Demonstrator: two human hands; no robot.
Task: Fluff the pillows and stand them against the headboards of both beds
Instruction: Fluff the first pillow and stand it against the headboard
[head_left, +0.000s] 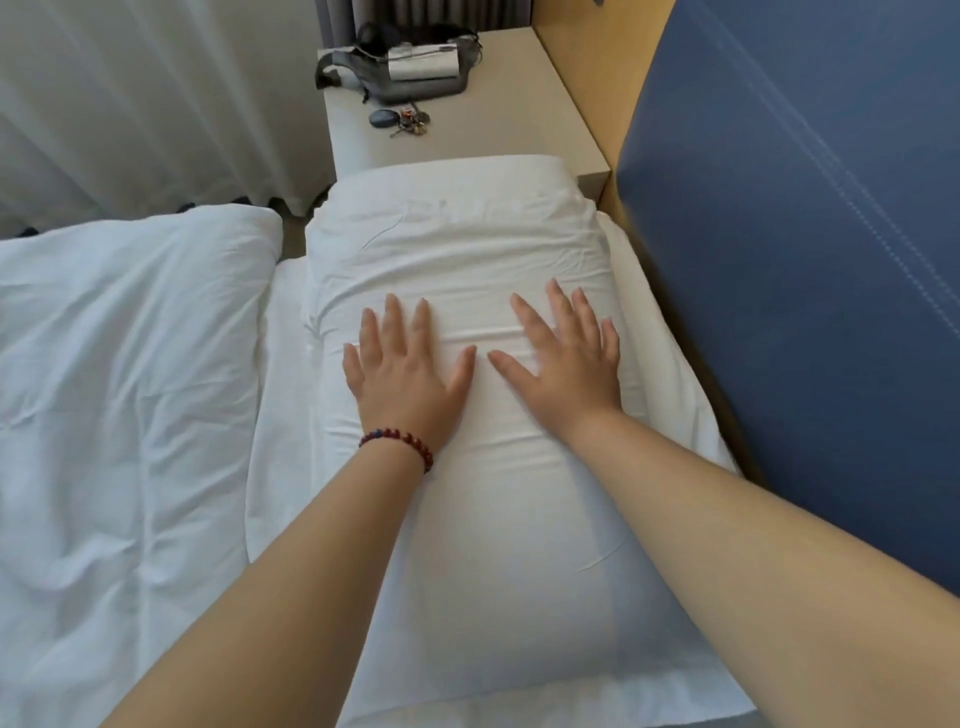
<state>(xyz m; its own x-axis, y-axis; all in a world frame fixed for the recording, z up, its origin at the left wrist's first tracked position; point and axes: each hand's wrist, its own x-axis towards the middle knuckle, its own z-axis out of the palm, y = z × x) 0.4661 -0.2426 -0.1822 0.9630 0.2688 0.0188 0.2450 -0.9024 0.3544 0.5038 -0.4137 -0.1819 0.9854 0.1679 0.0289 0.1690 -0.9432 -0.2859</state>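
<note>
A white pillow (457, 244) lies flat on the bed, its long side running alongside the blue padded headboard (805, 260) on the right. Both my hands press down on its middle with straight, spread fingers. My left hand (402, 371), with a bead bracelet at the wrist, is on the left half. Beside it, my right hand (566, 364) rests closer to the headboard. The pillowcase is wrinkled under and beyond my fingers.
A rumpled white duvet (119, 389) covers the bed to the left. Beyond the pillow stands a beige nightstand (519, 119) holding a grey bag (400, 67) and a bunch of keys (402, 123). White curtains (156, 93) hang at the back left.
</note>
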